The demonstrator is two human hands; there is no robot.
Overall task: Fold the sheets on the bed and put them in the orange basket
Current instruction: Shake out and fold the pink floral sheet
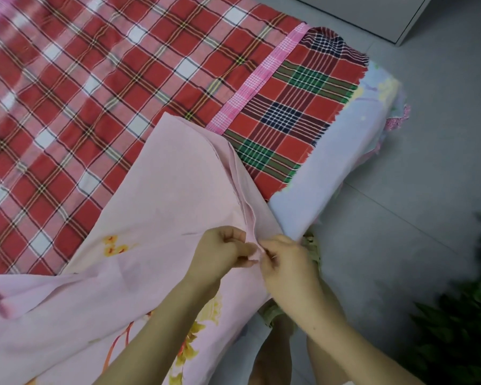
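A pale pink sheet point(161, 190) with yellow and orange flowers lies over the near corner of the bed, doubled so that several edges run together along its right side. My left hand point(222, 252) and my right hand point(285, 259) meet at the near end of those edges, each pinching the fabric between thumb and fingers. A red plaid sheet point(95, 87) is spread flat over the bed behind it. A darker red, green and navy plaid cloth point(295, 107) lies beside it on the right. The orange basket is not in view.
The mattress point(342, 151) in its pale lilac cover ends at the right, with grey tiled floor point(417, 176) beyond. Green plant leaves point(461, 329) fill the lower right corner. A white cabinet base point(372, 15) stands at the top right.
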